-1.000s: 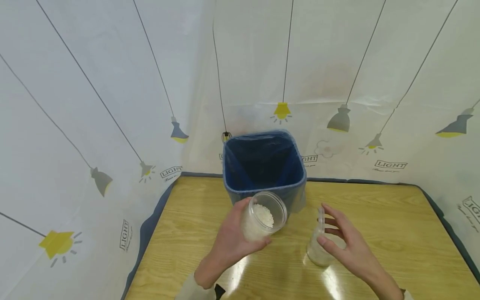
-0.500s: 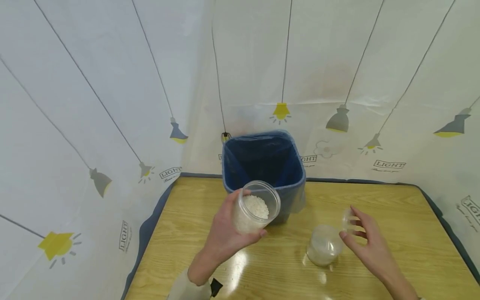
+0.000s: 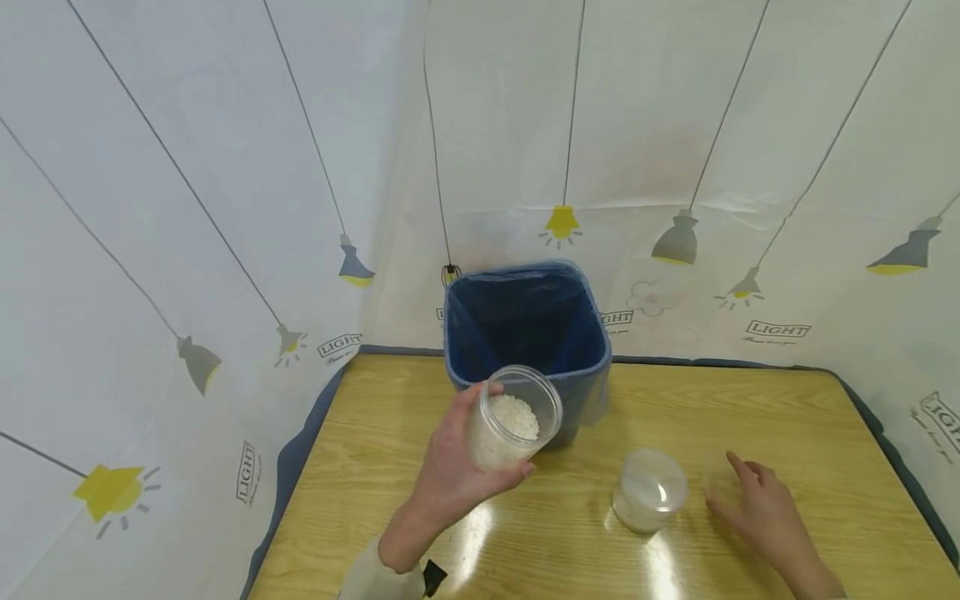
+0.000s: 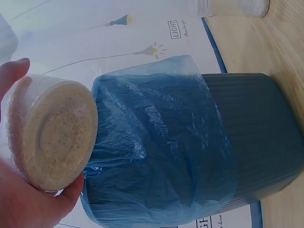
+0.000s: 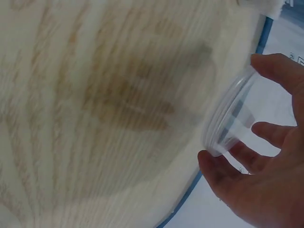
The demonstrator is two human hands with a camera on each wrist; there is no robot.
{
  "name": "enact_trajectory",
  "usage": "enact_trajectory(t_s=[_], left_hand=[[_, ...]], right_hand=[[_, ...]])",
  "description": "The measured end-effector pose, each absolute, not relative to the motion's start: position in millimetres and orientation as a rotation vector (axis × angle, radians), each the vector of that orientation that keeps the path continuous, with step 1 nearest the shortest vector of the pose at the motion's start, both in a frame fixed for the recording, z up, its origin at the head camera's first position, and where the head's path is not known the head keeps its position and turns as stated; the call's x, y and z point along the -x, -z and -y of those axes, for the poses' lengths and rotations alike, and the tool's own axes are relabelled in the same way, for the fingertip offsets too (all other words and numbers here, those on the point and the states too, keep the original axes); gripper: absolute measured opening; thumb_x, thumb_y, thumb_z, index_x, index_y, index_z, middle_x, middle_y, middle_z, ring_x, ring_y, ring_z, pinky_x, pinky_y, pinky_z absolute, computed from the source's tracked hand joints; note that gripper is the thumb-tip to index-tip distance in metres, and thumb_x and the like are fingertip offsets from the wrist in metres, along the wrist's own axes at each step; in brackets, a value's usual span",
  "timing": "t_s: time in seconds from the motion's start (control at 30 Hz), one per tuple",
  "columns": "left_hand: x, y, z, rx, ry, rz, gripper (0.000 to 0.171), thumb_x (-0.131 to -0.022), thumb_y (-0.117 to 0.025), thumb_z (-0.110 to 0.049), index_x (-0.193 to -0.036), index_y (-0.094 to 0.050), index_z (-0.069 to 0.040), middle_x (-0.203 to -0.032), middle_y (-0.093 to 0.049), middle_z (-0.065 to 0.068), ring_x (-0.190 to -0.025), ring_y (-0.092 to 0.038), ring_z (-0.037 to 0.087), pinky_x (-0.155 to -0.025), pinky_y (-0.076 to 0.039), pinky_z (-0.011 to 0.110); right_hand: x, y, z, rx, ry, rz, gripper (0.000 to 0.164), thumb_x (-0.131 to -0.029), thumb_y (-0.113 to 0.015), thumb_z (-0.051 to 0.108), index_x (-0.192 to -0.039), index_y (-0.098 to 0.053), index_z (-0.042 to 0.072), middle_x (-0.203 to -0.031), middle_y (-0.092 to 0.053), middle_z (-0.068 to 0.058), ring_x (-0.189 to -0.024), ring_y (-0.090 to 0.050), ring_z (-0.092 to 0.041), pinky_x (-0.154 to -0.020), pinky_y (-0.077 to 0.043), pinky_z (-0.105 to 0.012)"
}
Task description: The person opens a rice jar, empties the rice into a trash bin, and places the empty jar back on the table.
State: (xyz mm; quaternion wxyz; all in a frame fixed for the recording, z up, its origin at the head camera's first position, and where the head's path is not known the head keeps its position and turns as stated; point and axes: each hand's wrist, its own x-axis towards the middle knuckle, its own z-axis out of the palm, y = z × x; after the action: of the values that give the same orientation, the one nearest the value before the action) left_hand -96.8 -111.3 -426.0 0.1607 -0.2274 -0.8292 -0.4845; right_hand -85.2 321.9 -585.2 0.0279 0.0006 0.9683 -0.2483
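My left hand (image 3: 453, 467) grips a clear plastic jar (image 3: 491, 440), tilted toward the bin, its uncovered mouth facing up and forward. White rice (image 3: 516, 417) fills its lower part and shows through its base in the left wrist view. At the right, my right hand (image 3: 768, 508) pinches a clear round lid (image 5: 229, 111) by its rim between thumb and fingertips, just above the table. That lid is barely visible in the head view. Between the hands, a second clear jar (image 3: 649, 492) stands on the table with pale contents; whether it has a cover I cannot tell.
A dark bin (image 3: 585, 396) lined with a blue plastic bag (image 4: 152, 137) stands behind the left hand, its mouth facing up. The wooden table (image 3: 390, 408) ends at a wall covering (image 3: 495, 158) printed with lamps.
My right hand has carried the lid away from above the standing jar, rightward and down to the table. The left hand has shifted slightly left with the rice jar.
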Motion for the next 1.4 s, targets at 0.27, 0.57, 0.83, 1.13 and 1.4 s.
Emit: enact_trajectory(t_s=[0.27,0.57,0.83,1.13,1.4], left_hand=[[97.6,425.4,112.7,0.643,1.39,2.381,0.094,-0.067,-0.096,-0.03,-0.147,-0.048,-0.017,-0.144,-0.057,-0.007,-0.125,-0.058,0.02,-0.098,-0.051,0.043],[105.2,416.8,120.0,0.644,1.342,2.368,0.095,-0.066,-0.096,-0.031,-0.145,-0.048,-0.014,-0.141,-0.059,-0.005,-0.122,-0.06,0.02,-0.095,-0.053,0.043],[118.4,395.4,127.7,0.636,1.207,2.418,0.095,-0.067,-0.095,-0.034,-0.146,-0.047,-0.011,-0.14,-0.059,0.003,-0.115,-0.061,0.024,-0.087,-0.056,0.045],[140.4,379.9,137.0,0.606,1.06,2.442,0.096,-0.066,-0.095,-0.036,-0.145,-0.048,-0.005,-0.135,-0.061,0.015,-0.109,-0.064,0.032,-0.084,-0.057,0.049],[146.7,374.9,142.5,0.586,1.038,2.457,0.097,-0.068,-0.093,-0.037,-0.145,-0.047,-0.003,-0.136,-0.06,0.018,-0.111,-0.062,0.034,-0.085,-0.057,0.05]], right_hand=[[88.9,604.6,-330.0,-0.086,0.589,-2.855,0.089,-0.088,-0.075,0.041,-0.146,-0.037,-0.016,-0.135,-0.039,-0.05,-0.116,-0.038,-0.072,-0.094,-0.038,-0.077],[88.7,602.2,-330.5,-0.049,0.617,-2.89,0.096,-0.089,-0.074,0.053,-0.147,-0.036,-0.015,-0.142,-0.031,-0.05,-0.119,-0.035,-0.073,-0.092,-0.037,-0.081],[95.9,575.0,-318.0,0.06,0.734,-3.001,0.073,-0.101,-0.066,0.036,-0.144,-0.041,-0.017,-0.14,-0.04,-0.049,-0.12,-0.043,-0.069,-0.095,-0.04,-0.076],[108.5,505.5,-269.1,0.135,1.123,-3.059,0.057,-0.109,-0.052,0.035,-0.147,-0.048,-0.008,-0.144,-0.048,-0.038,-0.119,-0.053,-0.06,-0.088,-0.048,-0.07],[141.9,447.0,-213.0,0.277,1.351,-2.915,0.06,-0.112,-0.041,0.042,-0.156,-0.042,0.001,-0.152,-0.047,-0.029,-0.126,-0.055,-0.053,-0.099,-0.046,-0.067]])
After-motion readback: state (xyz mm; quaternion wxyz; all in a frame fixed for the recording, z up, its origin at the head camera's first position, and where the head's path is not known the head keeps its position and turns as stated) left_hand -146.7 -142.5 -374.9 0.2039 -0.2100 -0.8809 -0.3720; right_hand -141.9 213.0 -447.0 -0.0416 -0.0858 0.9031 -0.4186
